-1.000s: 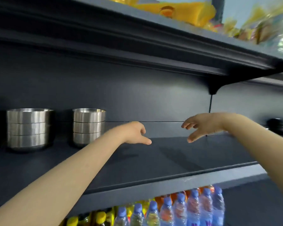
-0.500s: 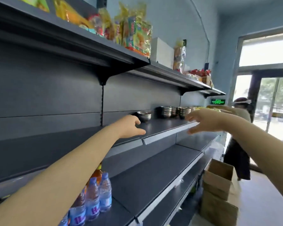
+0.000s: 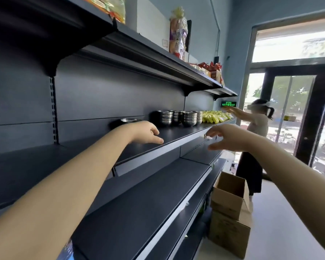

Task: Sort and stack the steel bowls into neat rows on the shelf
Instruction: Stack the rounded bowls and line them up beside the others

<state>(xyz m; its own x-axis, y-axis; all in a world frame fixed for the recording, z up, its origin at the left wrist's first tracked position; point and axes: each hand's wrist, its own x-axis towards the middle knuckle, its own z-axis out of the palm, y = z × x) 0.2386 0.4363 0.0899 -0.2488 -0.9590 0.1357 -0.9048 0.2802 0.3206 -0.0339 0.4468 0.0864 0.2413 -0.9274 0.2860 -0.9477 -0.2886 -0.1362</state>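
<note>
Shelf bears steel bowls beyond left hand and right hand, both loose, empty.

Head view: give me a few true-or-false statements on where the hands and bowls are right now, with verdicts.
1. The left hand holds a bowl. False: it holds nothing, fingers loosely curled over the shelf.
2. The stacks of bowls stand farther along the shelf than both hands. True.
3. The yellow packets lie beyond the stacks. True.
4. The right hand grips a cardboard box. False: it is open and empty; the cardboard boxes sit on the floor.
5. A single bowl sits just behind the left hand. True.
</note>
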